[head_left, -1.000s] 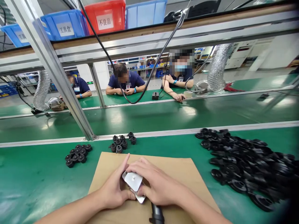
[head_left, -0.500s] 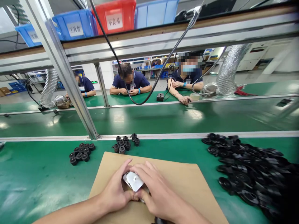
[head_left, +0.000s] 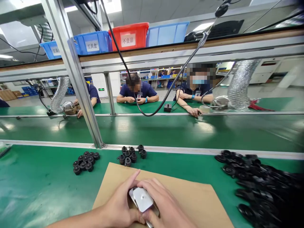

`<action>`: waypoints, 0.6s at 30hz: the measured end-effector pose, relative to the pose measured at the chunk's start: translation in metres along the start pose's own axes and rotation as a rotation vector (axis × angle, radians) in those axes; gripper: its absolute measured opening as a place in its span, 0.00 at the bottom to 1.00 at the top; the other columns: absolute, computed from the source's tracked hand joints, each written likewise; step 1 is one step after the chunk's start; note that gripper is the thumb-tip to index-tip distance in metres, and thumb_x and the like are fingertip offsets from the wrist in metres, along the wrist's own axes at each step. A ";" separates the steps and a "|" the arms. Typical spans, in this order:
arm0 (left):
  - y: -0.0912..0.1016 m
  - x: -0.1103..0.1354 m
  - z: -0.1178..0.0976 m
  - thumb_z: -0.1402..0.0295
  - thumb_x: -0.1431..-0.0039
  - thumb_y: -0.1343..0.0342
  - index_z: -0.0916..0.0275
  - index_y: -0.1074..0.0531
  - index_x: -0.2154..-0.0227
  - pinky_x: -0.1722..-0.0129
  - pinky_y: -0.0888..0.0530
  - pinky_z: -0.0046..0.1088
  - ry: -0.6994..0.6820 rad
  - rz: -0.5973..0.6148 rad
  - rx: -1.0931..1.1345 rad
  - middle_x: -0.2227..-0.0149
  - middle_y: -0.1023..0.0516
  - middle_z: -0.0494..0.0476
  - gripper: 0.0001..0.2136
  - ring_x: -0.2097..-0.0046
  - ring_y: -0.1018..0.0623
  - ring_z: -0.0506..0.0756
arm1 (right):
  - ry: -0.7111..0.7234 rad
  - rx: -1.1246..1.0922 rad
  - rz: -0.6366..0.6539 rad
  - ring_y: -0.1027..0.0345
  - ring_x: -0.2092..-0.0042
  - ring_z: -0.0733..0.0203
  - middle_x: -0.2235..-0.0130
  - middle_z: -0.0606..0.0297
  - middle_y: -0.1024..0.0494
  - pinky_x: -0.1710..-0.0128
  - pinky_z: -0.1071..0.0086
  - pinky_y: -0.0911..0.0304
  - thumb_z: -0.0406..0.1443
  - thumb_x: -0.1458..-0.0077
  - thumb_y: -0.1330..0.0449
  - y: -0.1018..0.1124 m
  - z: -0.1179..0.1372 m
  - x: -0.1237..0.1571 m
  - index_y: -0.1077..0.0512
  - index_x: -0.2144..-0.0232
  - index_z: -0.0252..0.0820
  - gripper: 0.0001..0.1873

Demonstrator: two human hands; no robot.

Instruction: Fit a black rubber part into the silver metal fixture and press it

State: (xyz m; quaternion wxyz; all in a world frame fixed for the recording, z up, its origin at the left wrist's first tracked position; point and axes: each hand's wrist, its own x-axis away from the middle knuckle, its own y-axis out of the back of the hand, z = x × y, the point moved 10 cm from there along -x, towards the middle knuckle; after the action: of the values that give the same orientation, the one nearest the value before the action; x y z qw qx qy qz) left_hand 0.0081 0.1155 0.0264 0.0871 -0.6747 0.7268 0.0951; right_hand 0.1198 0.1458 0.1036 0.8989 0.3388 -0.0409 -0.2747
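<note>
Both of my hands meet over a brown cardboard sheet on the green bench. Between them is a silvery metal part with a flat, rounded-square plate on top and a small nub at its centre. My left hand wraps the part's left side, thumb low and fingers behind it. From the right, my right hand curls over the far edge and presses its thumb near the lower edge. A second metal edge shows under the plate; the rest of the part is hidden by my fingers.
Small black round parts stand grouped at left, with black spouted parts behind the cardboard. A heap of black parts covers the right side. A metal post rises at left; a cable hangs ahead. Co-workers sit opposite.
My view has tilted up, so the bench and my hands sit lower in the picture. Both hands still hold the metal part, its plate turned slightly.
</note>
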 end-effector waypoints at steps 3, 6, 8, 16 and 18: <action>-0.001 0.000 -0.006 0.73 0.55 0.19 0.45 0.46 0.25 0.40 0.22 0.47 0.025 -0.027 -0.044 0.38 0.20 0.60 0.58 0.42 0.17 0.68 | -0.005 0.032 -0.020 0.32 0.43 0.52 0.42 0.65 0.23 0.40 0.59 0.34 0.22 0.55 0.41 -0.001 0.000 0.001 0.29 0.40 0.51 0.40; 0.002 0.001 -0.011 0.72 0.55 0.21 0.50 0.42 0.27 0.41 0.22 0.48 0.050 -0.087 -0.161 0.41 0.18 0.61 0.54 0.45 0.16 0.68 | -0.013 0.071 -0.045 0.32 0.44 0.50 0.43 0.63 0.23 0.42 0.57 0.34 0.23 0.54 0.41 -0.003 -0.003 0.001 0.29 0.40 0.50 0.39; 0.005 0.004 -0.013 0.70 0.55 0.21 0.53 0.38 0.30 0.42 0.21 0.48 0.063 -0.134 -0.283 0.42 0.17 0.62 0.50 0.46 0.17 0.68 | -0.026 0.105 -0.057 0.32 0.44 0.48 0.43 0.61 0.23 0.43 0.55 0.34 0.25 0.53 0.40 -0.005 -0.005 0.001 0.29 0.40 0.49 0.37; 0.013 0.009 -0.011 0.66 0.55 0.22 0.57 0.39 0.29 0.38 0.22 0.50 0.076 -0.211 -0.457 0.37 0.21 0.68 0.50 0.39 0.21 0.72 | 0.009 0.092 -0.066 0.33 0.38 0.49 0.38 0.62 0.24 0.36 0.53 0.36 0.26 0.50 0.39 -0.001 -0.002 -0.001 0.30 0.36 0.53 0.39; 0.014 0.010 -0.009 0.61 0.54 0.20 0.58 0.41 0.28 0.36 0.22 0.51 0.062 -0.211 -0.428 0.36 0.23 0.69 0.53 0.38 0.22 0.72 | 0.035 0.016 -0.036 0.35 0.34 0.51 0.36 0.64 0.25 0.32 0.55 0.38 0.27 0.48 0.37 0.001 -0.002 -0.002 0.30 0.36 0.55 0.38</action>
State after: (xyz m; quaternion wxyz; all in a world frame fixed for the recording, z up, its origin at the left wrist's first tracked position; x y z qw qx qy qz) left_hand -0.0067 0.1051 0.0326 -0.0705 -0.7526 0.6178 0.2165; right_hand 0.1190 0.1487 0.1028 0.8917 0.3512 -0.0214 -0.2846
